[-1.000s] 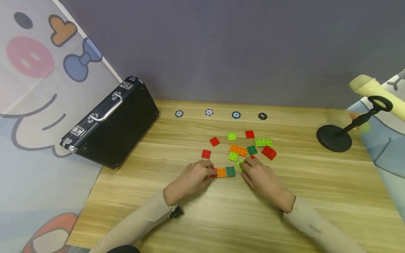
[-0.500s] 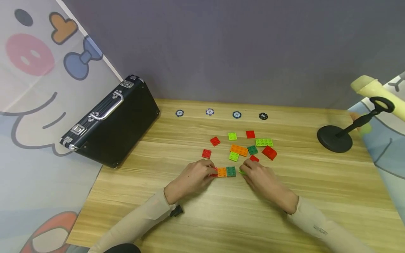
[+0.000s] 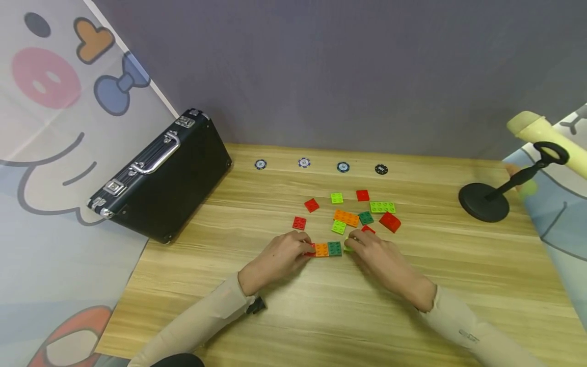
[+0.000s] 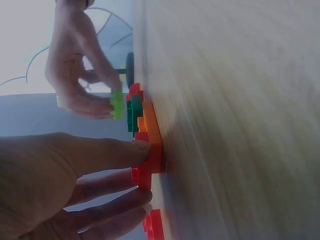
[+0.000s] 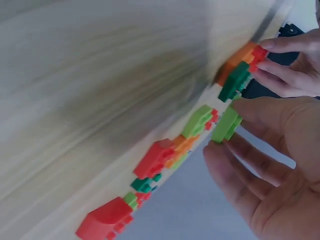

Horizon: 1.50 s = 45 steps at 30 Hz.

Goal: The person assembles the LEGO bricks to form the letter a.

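My left hand [image 3: 282, 257] pinches a red brick [image 4: 145, 181] between thumb and fingers. That brick sits on one end of a longer orange brick [image 4: 156, 145], and a dark green brick [image 3: 335, 248] sits on the other end, with orange studs bare between them. In my right hand [image 3: 378, 260], a lime green brick [image 5: 227, 122] is pinched by thumb and fingertips. It is raised above the table just right of the dark green brick, apart from it. From the head view, fingers mostly hide both held bricks.
Behind the hands lie several loose bricks, among them an orange one [image 3: 346, 218], a long lime one [image 3: 382, 207] and a red sloped one [image 3: 390, 222]. Poker chips [image 3: 304, 162] line the back. A black case [image 3: 169, 178] stands left; a black stand [image 3: 484, 202] is at right.
My right hand has taken the lime green brick from among the loose ones and brought it slightly left, towards the dark green brick. My left hand stays on the red brick.
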Available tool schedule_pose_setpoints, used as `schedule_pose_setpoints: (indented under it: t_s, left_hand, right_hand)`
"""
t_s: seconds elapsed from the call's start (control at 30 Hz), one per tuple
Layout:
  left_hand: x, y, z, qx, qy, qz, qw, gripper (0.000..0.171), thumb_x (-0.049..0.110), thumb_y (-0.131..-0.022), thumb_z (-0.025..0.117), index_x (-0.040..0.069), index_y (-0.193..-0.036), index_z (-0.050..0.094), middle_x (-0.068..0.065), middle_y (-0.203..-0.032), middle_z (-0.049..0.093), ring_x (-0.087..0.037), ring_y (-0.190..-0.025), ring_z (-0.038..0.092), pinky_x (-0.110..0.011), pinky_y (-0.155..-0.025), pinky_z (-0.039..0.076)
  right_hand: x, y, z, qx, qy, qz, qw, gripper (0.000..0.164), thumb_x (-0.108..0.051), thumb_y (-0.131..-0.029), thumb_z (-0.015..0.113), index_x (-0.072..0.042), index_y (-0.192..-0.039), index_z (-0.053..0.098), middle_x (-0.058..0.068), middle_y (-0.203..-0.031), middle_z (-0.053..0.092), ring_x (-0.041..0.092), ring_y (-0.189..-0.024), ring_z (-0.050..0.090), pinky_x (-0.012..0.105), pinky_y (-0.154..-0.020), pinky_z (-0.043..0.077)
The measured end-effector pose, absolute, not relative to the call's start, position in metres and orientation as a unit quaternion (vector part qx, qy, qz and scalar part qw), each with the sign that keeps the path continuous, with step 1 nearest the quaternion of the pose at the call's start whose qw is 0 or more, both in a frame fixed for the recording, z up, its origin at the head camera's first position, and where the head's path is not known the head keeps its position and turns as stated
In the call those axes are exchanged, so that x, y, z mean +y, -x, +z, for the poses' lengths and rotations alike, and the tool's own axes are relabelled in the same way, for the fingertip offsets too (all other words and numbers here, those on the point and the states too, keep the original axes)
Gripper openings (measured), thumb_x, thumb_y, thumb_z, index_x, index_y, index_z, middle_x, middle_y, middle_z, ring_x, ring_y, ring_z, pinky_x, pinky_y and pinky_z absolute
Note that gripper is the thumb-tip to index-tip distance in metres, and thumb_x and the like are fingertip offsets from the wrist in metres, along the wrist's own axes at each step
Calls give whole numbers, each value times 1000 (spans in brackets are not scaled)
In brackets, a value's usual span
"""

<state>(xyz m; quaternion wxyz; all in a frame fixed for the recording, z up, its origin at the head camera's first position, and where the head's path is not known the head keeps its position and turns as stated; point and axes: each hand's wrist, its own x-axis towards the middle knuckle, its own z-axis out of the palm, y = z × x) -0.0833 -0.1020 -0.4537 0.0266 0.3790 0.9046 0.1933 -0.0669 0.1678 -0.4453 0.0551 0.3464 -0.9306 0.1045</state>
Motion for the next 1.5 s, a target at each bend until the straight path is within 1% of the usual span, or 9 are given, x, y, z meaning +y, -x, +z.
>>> schedule_pose_setpoints:
  t_s: [0.07,0.17,0.27,0.5,0.87,1.13,1.37,1.5]
  left_hand:
    - [-102,83,-454,906,-377,193,30,10,19,-90,73,18,-98,78,4,-102,70,-10,-94,65,-25,-81,58]
    - [-102,83,-454,906,-375,192,34,10,19,-90,72,17,-98,78,4,-102,70,-10,-94,65,-25,-81,58]
    - [-101,83,-455,907,-376,190,32,10,20,-91,72,17,-98,78,4,-103,71,-10,-95,65,-26,-82,58]
    - [-98,84,-457,905,-381,187,23,10,19,-90,72,18,-98,78,4,-103,71,-10,-95,66,-26,-82,58]
    - [-98,86,-456,905,-380,192,19,10,18,-91,71,17,-98,78,4,-102,71,-11,-96,66,-27,-83,58]
    - [-99,87,-455,904,-381,192,20,10,18,-92,70,17,-98,78,4,-103,71,-11,-96,66,-28,-85,58]
    - [-101,88,-453,904,-382,190,25,11,18,-92,70,17,-99,78,4,-103,71,-11,-96,66,-28,-86,58]
    - [-101,86,-453,904,-380,191,27,10,18,-92,70,17,-99,78,4,-103,71,-11,-96,66,-28,-86,58]
  right_hand:
    - [165,67,-442,-923,-361,122,58,29,-13,-83,78,-18,-110,69,-3,-112,64,13,-98,64,27,-68,60]
    - [160,67,-439,-911,-385,138,46,26,-18,-87,76,-21,-111,69,-5,-114,64,11,-103,64,27,-76,61]
    - [156,68,-439,-907,-395,141,28,23,-20,-89,73,-21,-112,69,-5,-117,64,12,-107,63,30,-81,61]
    - [151,73,-445,-906,-397,148,18,20,-19,-90,72,-20,-110,71,-3,-117,66,15,-106,62,31,-83,60]
    - [152,78,-448,-901,-403,157,19,21,-17,-89,73,-20,-109,74,-1,-117,68,17,-108,65,34,-88,59]
    - [150,82,-449,-892,-418,170,40,18,-15,-86,75,-17,-104,76,2,-112,70,18,-102,67,35,-84,60]
    - [145,82,-443,-895,-412,172,15,15,-14,-88,73,-13,-103,76,6,-111,72,21,-100,69,37,-85,60]
    - [144,81,-446,-896,-405,181,-2,15,-13,-88,73,-13,-102,76,7,-111,72,21,-99,69,35,-84,61]
